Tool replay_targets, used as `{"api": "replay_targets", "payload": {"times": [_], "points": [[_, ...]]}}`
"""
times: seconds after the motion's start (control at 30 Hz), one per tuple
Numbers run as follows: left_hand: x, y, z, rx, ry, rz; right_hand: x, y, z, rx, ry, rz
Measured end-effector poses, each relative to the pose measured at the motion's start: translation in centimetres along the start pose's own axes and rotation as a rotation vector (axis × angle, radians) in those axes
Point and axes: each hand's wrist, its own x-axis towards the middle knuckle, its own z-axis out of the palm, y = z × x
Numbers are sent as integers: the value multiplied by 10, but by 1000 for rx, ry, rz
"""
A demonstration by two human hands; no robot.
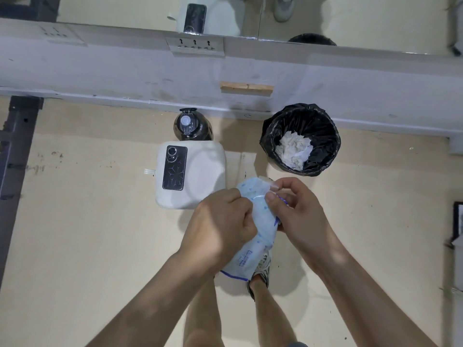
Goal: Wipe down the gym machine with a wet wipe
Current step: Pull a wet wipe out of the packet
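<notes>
Head view, the only view.

- Step in hand: opening the pack to get a wipe out. No loose wipe shows yet, so by my judgement the wiping has not begun.
- Pack of wet wipes point(260, 234): soft, pale blue and white, held upright-ish in the air between both hands, above the floor and the person's shoe point(261, 269).
- Left hand point(220, 221): fingers curled round the middle of the pack, clamped on it from the left side.
- Right hand point(300, 211): thumb and forefinger pressed together on the clear flap point(266, 182) at the top of the pack; the other fingers are curled loosely behind the pack.
- Next move, as a judgement: peel the flap back while the left hand steadies the pack, then pinch one sheet and draw it out without dragging a second one along.
- Gym machine: not identifiable. A dark metal frame point(17, 146) stands at the far left; whether it belongs to the machine cannot be told.
- Bin point(323, 136): black liner, on the floor by the wall, just beyond the right hand, with crumpled white sheets point(295, 149) inside.
- Phone point(174, 167): face down on a white pouch point(203, 169), left of the bin.
- Dark bottle point(190, 127): touching the pouch's far edge, lid flipped open.
</notes>
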Motion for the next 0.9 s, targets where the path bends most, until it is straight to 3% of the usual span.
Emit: {"api": "replay_targets", "payload": {"times": [0.1,0.2,0.33,0.47,0.57,0.77,0.9], "points": [[-1,-5,-7,-130,-34,-91,-1,-8,3,-42,-44,-53],[0,-9,-21,-380,-31,-310,0,-14,7,-105,-123,-188],[3,-13,-36,-618,-63,-549,3,-14,16,-436,-122,-481],[3,-24,-49,-876,-137,-716,7,-13,24,-620,-108,-555],[3,-40,-59,-1238,-75,-831,10,-7,24,-679,-132,-504],[-9,-59,-45,-1013,-232,-750,3,-6,37,-370,-99,-230],[-17,-58,-43,-1026,-139,-720,2,-18,50,-354,-142,-159]]}}
